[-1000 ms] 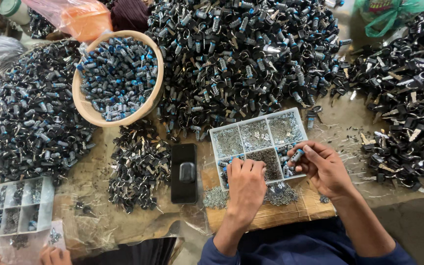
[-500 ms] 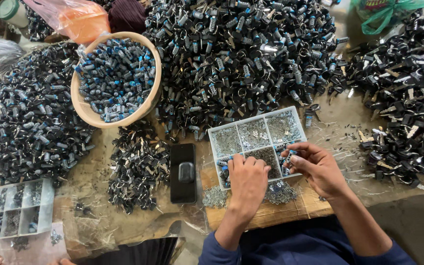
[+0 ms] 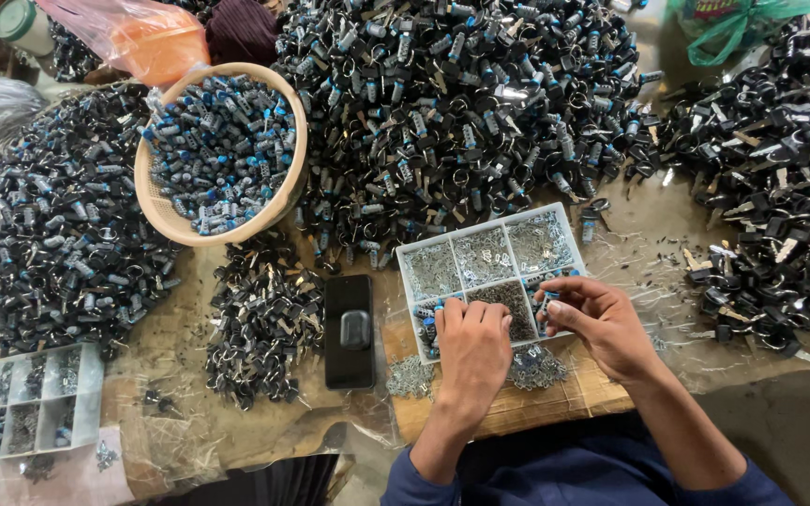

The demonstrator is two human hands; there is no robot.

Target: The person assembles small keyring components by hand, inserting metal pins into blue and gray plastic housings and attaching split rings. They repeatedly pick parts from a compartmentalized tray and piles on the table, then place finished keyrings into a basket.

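- The left hand is now lying flat on the tray, its fingers curled into a near compartment; any hold is hidden.
- The right hand has dropped to the tray's right edge, its fingers pinching a small blue part.
- The phone is staying just left of the tray.

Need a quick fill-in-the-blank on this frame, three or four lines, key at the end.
1. Both hands, left hand and right hand, work over a clear tray split into ___ compartments.
2. The phone lies to the ___ of that tray.
3. The round basket holds small parts with ___ ends.
4. A second tray sits at the frame's lower ___.

Missing words: six; left; blue; left
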